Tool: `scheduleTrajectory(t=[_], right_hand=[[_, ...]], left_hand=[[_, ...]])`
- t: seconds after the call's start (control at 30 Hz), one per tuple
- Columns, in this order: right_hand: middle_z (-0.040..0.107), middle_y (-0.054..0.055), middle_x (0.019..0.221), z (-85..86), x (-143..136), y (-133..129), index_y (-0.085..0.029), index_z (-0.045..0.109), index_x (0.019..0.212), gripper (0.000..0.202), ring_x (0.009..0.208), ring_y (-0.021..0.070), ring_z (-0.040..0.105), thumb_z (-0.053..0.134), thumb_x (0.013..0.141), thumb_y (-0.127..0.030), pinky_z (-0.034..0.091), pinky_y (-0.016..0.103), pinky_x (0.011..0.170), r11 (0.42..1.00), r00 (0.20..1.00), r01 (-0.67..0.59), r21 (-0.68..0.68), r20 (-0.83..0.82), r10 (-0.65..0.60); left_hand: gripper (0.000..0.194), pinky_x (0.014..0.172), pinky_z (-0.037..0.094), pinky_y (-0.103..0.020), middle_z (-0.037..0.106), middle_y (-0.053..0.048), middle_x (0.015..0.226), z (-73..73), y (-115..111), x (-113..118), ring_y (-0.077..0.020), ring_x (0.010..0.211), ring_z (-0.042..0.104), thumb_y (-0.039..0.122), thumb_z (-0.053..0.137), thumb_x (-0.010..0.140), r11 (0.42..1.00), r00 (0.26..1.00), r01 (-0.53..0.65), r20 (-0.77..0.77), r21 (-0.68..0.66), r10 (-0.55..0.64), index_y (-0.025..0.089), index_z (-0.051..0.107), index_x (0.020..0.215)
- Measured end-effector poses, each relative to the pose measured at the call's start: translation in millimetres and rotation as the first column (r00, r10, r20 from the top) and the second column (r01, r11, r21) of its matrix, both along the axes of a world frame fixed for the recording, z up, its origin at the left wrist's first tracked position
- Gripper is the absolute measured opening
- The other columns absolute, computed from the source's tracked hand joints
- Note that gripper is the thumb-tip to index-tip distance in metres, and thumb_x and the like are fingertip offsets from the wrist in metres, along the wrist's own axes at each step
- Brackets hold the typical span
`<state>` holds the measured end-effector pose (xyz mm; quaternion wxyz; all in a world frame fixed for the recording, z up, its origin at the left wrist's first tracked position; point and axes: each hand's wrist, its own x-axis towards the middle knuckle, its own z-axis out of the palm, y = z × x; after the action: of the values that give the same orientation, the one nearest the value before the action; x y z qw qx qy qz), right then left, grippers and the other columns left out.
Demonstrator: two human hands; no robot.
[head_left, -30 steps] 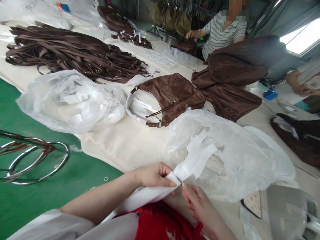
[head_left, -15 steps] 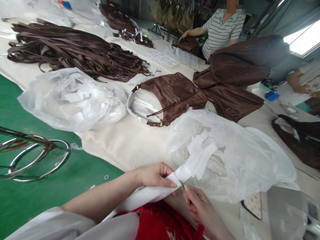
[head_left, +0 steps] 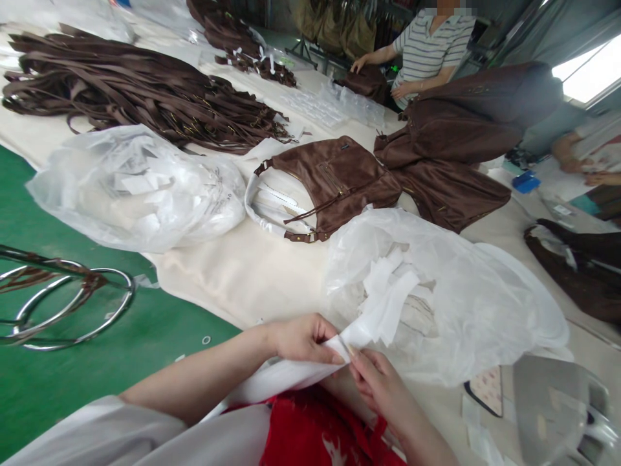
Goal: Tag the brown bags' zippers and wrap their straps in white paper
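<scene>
My left hand (head_left: pixel 303 338) is closed on a folded white strip (head_left: pixel 359 332), its thumb pressing the fold flat. The strip's far part fans into loose pieces over a clear plastic bag (head_left: pixel 466 304). My right hand (head_left: pixel 373 378) pinches a thin, dark, blade-like tool, now mostly hidden by the fingers, right at the fold beside my left thumb. More white material (head_left: pixel 272 383) trails below my left wrist, above a red apron (head_left: pixel 310 430).
A brown handbag (head_left: pixel 334 184) with a white-wrapped handle lies ahead, more brown bags (head_left: pixel 456 139) behind it. Brown straps (head_left: pixel 145 90) are heaped at the far left, beyond another plastic bag (head_left: pixel 130 194). Metal rings (head_left: pixel 130 291) stand at left. A co-worker (head_left: pixel 431 52) touches a brown bag.
My right hand has moved slightly up and left, closer to my left thumb, covering more of the thin tool. My left hand keeps its hold. The co-worker's lower hand has come into view.
</scene>
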<state>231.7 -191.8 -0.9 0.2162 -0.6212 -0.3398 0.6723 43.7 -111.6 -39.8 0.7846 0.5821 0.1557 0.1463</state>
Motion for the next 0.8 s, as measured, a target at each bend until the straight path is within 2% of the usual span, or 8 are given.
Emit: scheduleTrajectory(t=[0.17,0.3,0.4,0.5,0.57,0.7,0.73,0.8], right_hand=[[0.022,-0.010,0.047,3.4,-5.2,3.9,-0.023,0.033,0.060,0.055,0.042,0.0053,0.014,0.051,0.078,-0.072,0.008,0.026,0.041,0.999,0.998,-0.020,0.029,0.060,0.018],[0.021,-0.009,0.047,8.3,-8.2,6.3,-0.024,0.031,0.058,0.055,0.041,0.0060,0.013,0.049,0.082,-0.069,0.007,0.027,0.041,0.997,0.997,-0.049,0.059,0.058,0.046],[0.021,-0.009,0.049,8.9,-10.3,6.0,-0.023,0.031,0.058,0.054,0.042,0.0054,0.012,0.052,0.081,-0.068,0.006,0.026,0.040,0.997,1.000,-0.019,0.077,0.007,0.018],[0.020,-0.011,0.046,8.5,-6.5,9.4,-0.023,0.033,0.060,0.054,0.038,0.0038,0.009,0.054,0.079,-0.068,0.004,0.024,0.037,0.994,0.995,0.094,0.057,-0.034,-0.092],[0.019,-0.013,0.043,9.8,2.6,17.5,-0.023,0.034,0.061,0.053,0.034,0.0034,0.008,0.053,0.079,-0.069,0.004,0.022,0.034,0.967,0.968,0.245,0.063,-0.070,-0.241],[0.023,-0.013,0.044,16.9,32.1,41.4,-0.024,0.033,0.065,0.050,0.031,0.0038,0.011,0.052,0.080,-0.068,0.009,0.019,0.030,0.828,0.831,0.547,0.121,-0.201,-0.519],[0.024,-0.013,0.044,18.6,38.5,45.2,-0.024,0.034,0.066,0.049,0.030,0.0037,0.011,0.052,0.080,-0.067,0.010,0.019,0.030,0.814,0.816,0.569,0.120,-0.211,-0.539],[0.024,-0.013,0.043,20.1,46.2,46.0,-0.024,0.035,0.065,0.050,0.030,0.0036,0.011,0.052,0.080,-0.068,0.009,0.019,0.030,0.853,0.854,0.512,0.098,-0.168,-0.493]], left_hand=[[0.040,0.061,0.044,-0.017,0.065,-0.001,0.072,-3.3,0.0,0.8,-0.0088,0.063,0.053,0.048,0.065,0.083,0.997,0.999,-0.023,-0.027,0.073,0.025,0.009,0.072,0.089],[0.040,0.062,0.044,-0.018,0.064,0.000,0.072,-1.6,1.0,1.2,-0.0094,0.063,0.053,0.049,0.066,0.081,0.998,0.999,-0.012,-0.052,0.059,0.015,0.010,0.072,0.089],[0.039,0.065,0.045,-0.018,0.065,0.000,0.074,-0.7,1.4,1.4,-0.0098,0.065,0.054,0.049,0.067,0.080,0.999,0.999,-0.008,-0.051,0.042,0.010,0.011,0.072,0.090],[0.039,0.065,0.045,-0.018,0.065,0.000,0.074,0.5,0.9,1.5,-0.0096,0.066,0.055,0.050,0.069,0.079,1.000,1.000,-0.006,-0.026,-0.008,0.005,0.012,0.071,0.086],[0.040,0.064,0.045,-0.018,0.065,0.000,0.073,2.2,0.3,1.2,-0.0097,0.066,0.056,0.051,0.070,0.076,0.999,1.000,0.002,-0.024,-0.050,-0.003,0.012,0.070,0.085],[0.042,0.064,0.046,-0.018,0.067,-0.001,0.075,7.8,-0.2,0.3,-0.0103,0.067,0.057,0.054,0.072,0.073,0.995,0.999,0.000,-0.046,-0.099,-0.004,0.014,0.070,0.084],[0.042,0.064,0.046,-0.018,0.067,-0.001,0.076,9.2,0.0,0.1,-0.0104,0.068,0.057,0.055,0.071,0.073,0.995,0.999,-0.005,-0.048,-0.100,0.000,0.014,0.070,0.083],[0.043,0.063,0.045,-0.018,0.066,-0.002,0.076,11.3,0.5,-0.2,-0.0102,0.068,0.056,0.056,0.070,0.074,0.995,0.999,-0.010,-0.046,-0.098,0.006,0.013,0.070,0.083]])
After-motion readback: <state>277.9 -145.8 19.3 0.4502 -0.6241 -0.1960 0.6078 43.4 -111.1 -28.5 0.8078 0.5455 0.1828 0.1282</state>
